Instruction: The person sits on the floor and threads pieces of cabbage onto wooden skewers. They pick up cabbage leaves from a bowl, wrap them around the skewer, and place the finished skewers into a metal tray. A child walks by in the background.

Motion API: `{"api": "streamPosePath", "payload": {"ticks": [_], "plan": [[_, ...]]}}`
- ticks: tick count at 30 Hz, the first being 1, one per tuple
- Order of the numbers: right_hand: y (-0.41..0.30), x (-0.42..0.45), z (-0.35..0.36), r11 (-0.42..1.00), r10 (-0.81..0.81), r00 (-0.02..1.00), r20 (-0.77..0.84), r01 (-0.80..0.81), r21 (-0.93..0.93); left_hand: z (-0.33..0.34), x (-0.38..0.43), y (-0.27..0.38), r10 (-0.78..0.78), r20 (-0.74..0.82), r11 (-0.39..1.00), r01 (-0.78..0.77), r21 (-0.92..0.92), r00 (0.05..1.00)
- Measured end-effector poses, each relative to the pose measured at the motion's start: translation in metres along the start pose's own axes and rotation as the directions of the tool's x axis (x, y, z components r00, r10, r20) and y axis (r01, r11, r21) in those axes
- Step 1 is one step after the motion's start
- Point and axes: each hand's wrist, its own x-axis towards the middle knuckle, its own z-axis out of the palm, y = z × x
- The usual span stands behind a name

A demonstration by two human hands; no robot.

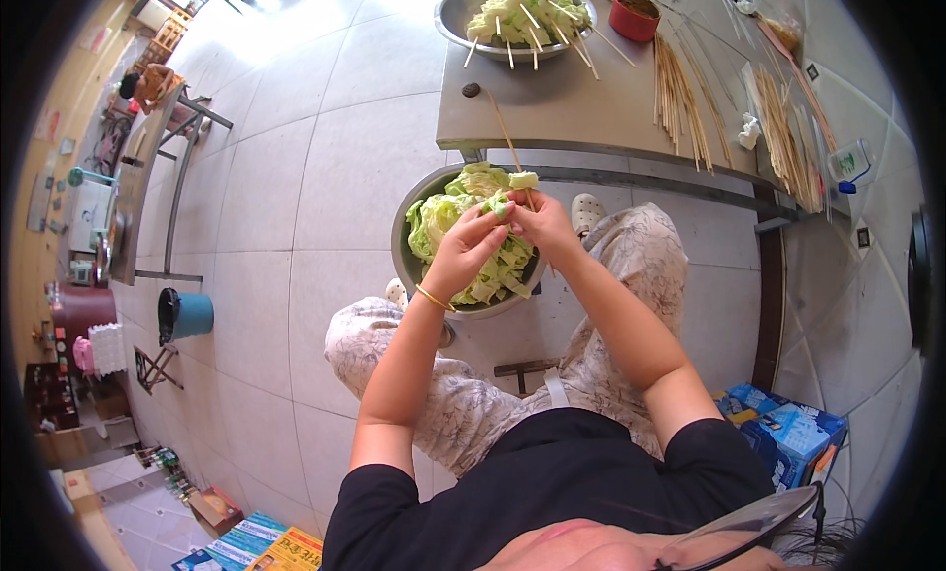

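Observation:
My right hand (543, 222) grips a long wooden skewer (505, 130), which has a pale cabbage piece (523, 179) on it just above the fingers. Fingertips of my left hand (474, 238) pinch a small green cabbage leaf piece (497, 204) close against the right fingers. Beneath both hands, a metal basin (401, 257) on the floor holds torn cabbage leaves (510, 264). On the metal table ahead, a steel bowl (451, 25) holds skewered cabbage (510, 13), with several stick ends poking out over its rim.
The table (562, 113) also bears a red tin (634, 18), loose skewers (676, 98), a dark round object (471, 90) and a plastic bottle (850, 163). A blue bin (194, 314) stands left; blue boxes (794, 434) lie right. Another person (154, 85) sits at a far table.

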Motion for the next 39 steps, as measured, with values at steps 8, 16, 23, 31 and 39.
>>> {"api": "streamPosePath", "payload": {"ticks": [8,16,23,31,39], "plan": [[-0.007,-0.003,0.003,0.998,0.036,0.999,-0.008,-0.036,-0.046,0.0,0.001,0.016,0.419,-0.054,0.596,-0.23,0.769,0.906],[0.007,-0.001,0.008,0.986,-0.06,0.996,-0.061,0.049,-0.16,0.002,0.0,0.014,0.557,-0.062,0.401,-0.203,0.893,0.828],[0.005,-0.004,0.008,0.953,-0.18,0.977,-0.118,0.143,-0.269,-0.002,0.0,0.017,0.355,-0.181,0.619,-0.085,0.781,0.917],[0.005,-0.004,0.009,0.954,-0.196,0.972,-0.126,0.159,-0.255,0.006,0.005,0.001,0.261,-0.371,0.901,-0.087,0.425,0.891],[0.004,-0.007,0.012,0.962,-0.187,0.979,-0.083,0.165,-0.216,0.001,0.008,-0.015,0.205,-0.42,0.927,-0.037,0.373,0.884]]}}
